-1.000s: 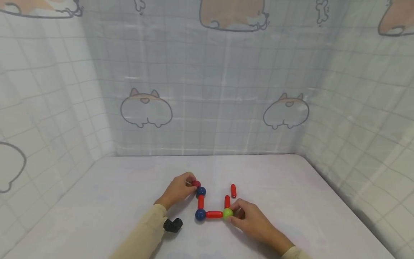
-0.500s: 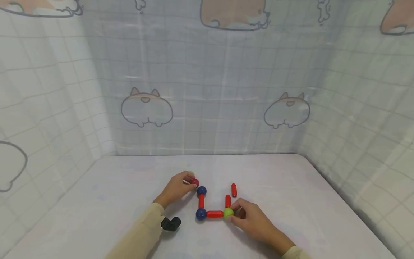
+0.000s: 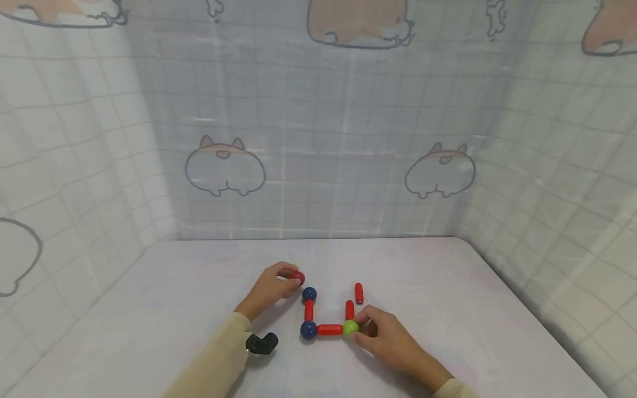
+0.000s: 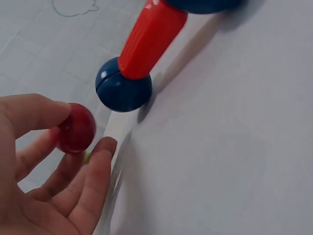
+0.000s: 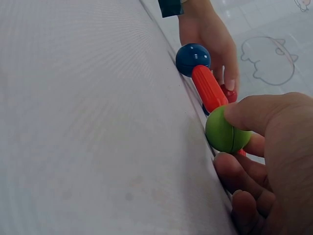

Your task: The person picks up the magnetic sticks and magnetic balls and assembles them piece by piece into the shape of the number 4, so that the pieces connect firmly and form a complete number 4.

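My left hand (image 3: 271, 287) pinches a small red ball (image 4: 78, 128) between thumb and fingers, just beyond the far end of a linked shape on the table. A sliver of light green (image 4: 87, 157) shows behind that ball, mostly hidden by the fingers. Two dark blue balls (image 3: 308, 330) are joined by a red rod (image 3: 309, 310). From the nearer one a second red rod (image 3: 329, 330) runs right to a green ball (image 5: 225, 129). My right hand (image 3: 388, 334) grips this green ball with thumb and fingers. Another red rod (image 3: 350, 309) points away from it.
A loose red rod (image 3: 359, 293) lies beyond the green ball, to the right. A black device (image 3: 262, 344) sits at my left wrist. The pale table (image 3: 448, 287) ends at a grid-patterned curtain (image 3: 318, 138) behind, with more of it on both sides.
My left hand has drawn the red ball away from the far blue ball, up and to the left, leaving a gap. The right hand stays on the green ball.
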A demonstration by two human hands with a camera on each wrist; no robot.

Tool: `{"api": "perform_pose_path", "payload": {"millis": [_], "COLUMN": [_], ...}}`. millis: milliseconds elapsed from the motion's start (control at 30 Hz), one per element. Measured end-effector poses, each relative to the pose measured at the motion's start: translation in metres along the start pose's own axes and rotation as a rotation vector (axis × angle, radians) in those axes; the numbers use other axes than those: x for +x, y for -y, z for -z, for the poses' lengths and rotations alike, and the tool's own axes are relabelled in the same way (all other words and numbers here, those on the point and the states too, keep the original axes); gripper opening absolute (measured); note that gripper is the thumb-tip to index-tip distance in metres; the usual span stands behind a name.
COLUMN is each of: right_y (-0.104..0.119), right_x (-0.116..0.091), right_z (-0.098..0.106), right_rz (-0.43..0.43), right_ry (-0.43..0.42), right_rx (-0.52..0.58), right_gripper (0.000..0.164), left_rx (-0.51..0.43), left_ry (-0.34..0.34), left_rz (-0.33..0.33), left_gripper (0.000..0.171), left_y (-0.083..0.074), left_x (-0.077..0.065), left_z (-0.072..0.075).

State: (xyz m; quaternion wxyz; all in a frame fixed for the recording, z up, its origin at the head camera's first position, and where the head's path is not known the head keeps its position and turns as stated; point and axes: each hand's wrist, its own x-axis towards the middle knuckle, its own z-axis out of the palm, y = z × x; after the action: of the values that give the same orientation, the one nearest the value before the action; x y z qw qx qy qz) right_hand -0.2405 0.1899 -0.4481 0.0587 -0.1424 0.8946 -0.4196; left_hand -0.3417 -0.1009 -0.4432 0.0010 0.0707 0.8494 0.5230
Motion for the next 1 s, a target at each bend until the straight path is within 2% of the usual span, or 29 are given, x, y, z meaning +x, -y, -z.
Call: {"api": "perform_pose_path", "payload": {"millis": [233, 367, 600, 767, 1000], "right_y": [0.002, 0.001, -0.001, -0.001, -0.002], "right_x": [-0.001, 0.000, 0.000, 0.000, 0.001], "right_z": [0.000, 0.000, 0.002, 0.001, 0.000], "right_rz": [-0.006, -0.008, -0.002, 0.008, 0.013], "right_ry": [-0.003, 0.001, -0.001, 0.001, 0.002], "right_rx": [-0.003, -0.003, -0.002, 0.004, 0.009], "right_gripper": [0.030, 0.030, 0.032, 0.031, 0.031], "left_rx": [-0.212, -0.300, -0.365, -0.402, -0.424], "left_ry": [-0.034, -0.006, 0.051, 0.071, 0.061], "left_rz": [0.033, 0.019, -0.017, -0.018, -0.027], "left_gripper": [0.033, 0.036, 0.042, 0.041, 0.040], "left_y": [0.001, 0.000, -0.004, -0.009, -0.016], "left_x": [0.001, 0.001, 0.002, 0.001, 0.000], "left_z": [0.000, 0.002, -0.001, -0.002, -0.005]}}
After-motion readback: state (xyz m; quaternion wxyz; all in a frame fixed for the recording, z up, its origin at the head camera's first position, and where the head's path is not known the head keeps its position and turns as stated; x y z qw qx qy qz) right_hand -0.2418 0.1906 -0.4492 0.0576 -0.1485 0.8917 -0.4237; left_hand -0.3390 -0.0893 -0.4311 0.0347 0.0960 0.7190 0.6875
